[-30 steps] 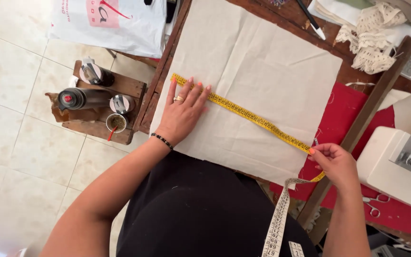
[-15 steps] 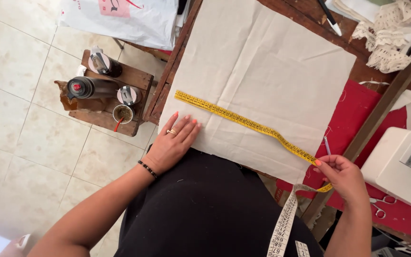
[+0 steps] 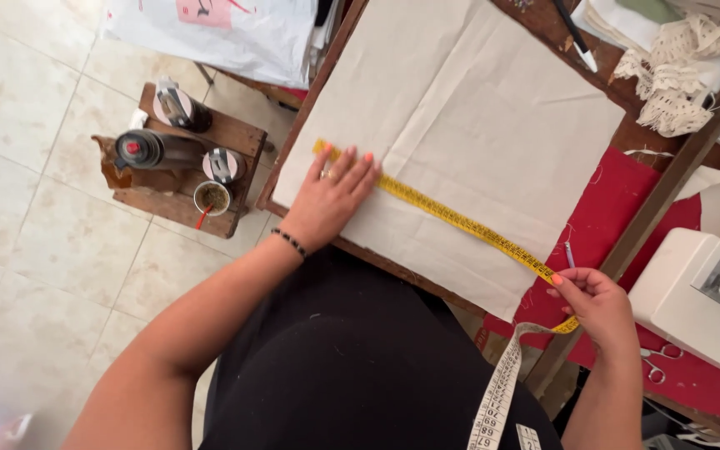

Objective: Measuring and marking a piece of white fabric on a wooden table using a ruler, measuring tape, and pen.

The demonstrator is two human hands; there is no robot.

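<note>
1. Hands stretch a yellow measuring tape [image 3: 460,221] taut across cream fabric [image 3: 477,125] on a wooden table [image 3: 289,137].
2. Left hand [image 3: 331,200] lies flat with fingers spread, pressing the tape's end near the fabric's left edge, apparently to anchor it.
3. Right hand [image 3: 597,304] pinches the tape at the fabric's right corner, over red cloth [image 3: 618,217]; the slack hangs down.
4. Small cup [image 3: 212,198] on a wooden stool [image 3: 177,179] beside the table holds a dark liquid and a red stick, among bottles.
</note>
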